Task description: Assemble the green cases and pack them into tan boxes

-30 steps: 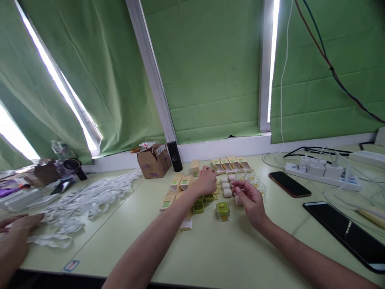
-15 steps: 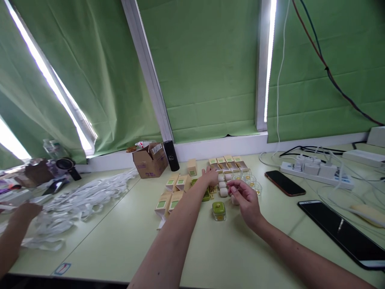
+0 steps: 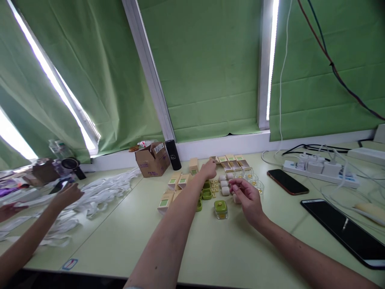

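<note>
My left hand [image 3: 209,169] stretches to the back row, its fingers closed on the small beige carton [image 3: 213,159] at the row's left end. That carton is tilted and partly hidden by the fingers. My right hand [image 3: 247,198] hovers with loosely curled fingers and thumb apart, beside the white rounded caps [image 3: 225,191]; I see nothing held in it. A glass jar with a green lid [image 3: 220,209] stands in front of the caps. Green square lids [image 3: 206,194] and small gold pieces [image 3: 214,186] lie left of the caps. Clear glass jars [image 3: 255,182] stand behind my right hand.
More beige cartons [image 3: 165,202] stand left of my left arm. A cardboard box [image 3: 152,160] and black cylinder [image 3: 173,155] are at the back. Two phones [image 3: 288,182] and a power strip [image 3: 320,173] with cables lie right. Another person's hand [image 3: 69,194] works over white ribbons [image 3: 99,198] at left.
My left hand has moved from beside the caps back to the end carton, which now tips. My right hand has barely moved. The other person's hand has shifted right.
</note>
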